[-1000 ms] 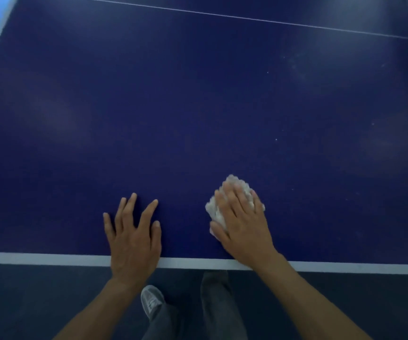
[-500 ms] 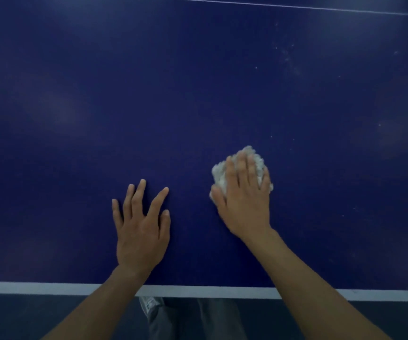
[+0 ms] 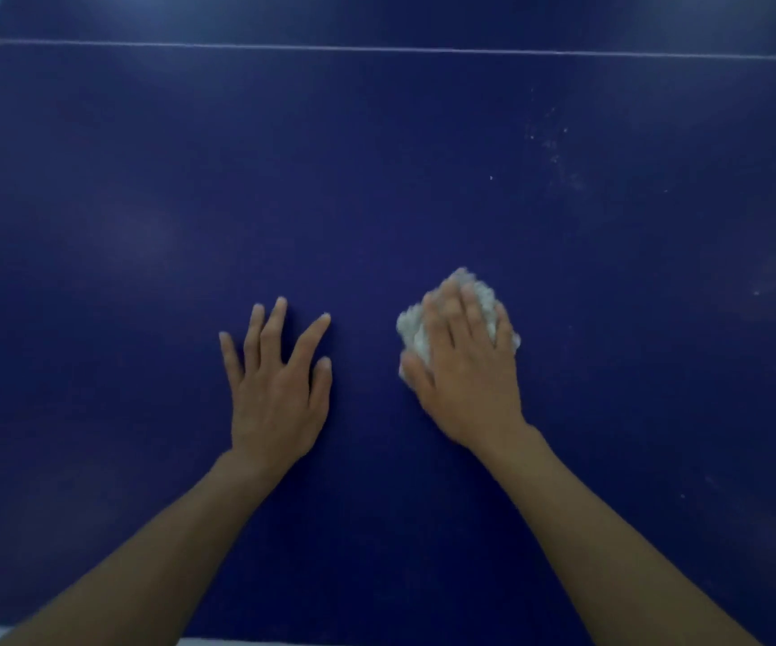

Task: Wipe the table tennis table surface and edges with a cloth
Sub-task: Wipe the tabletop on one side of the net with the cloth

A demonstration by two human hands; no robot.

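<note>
The table (image 3: 376,188) top looks smooth, matt dark blue with faint sheen; the cloth (image 3: 411,331) is nubby, fluffy white fabric

White bunched cloth (image 3: 414,333) flat on dark blue table (image 3: 376,179), near edge, centre-right
</note>
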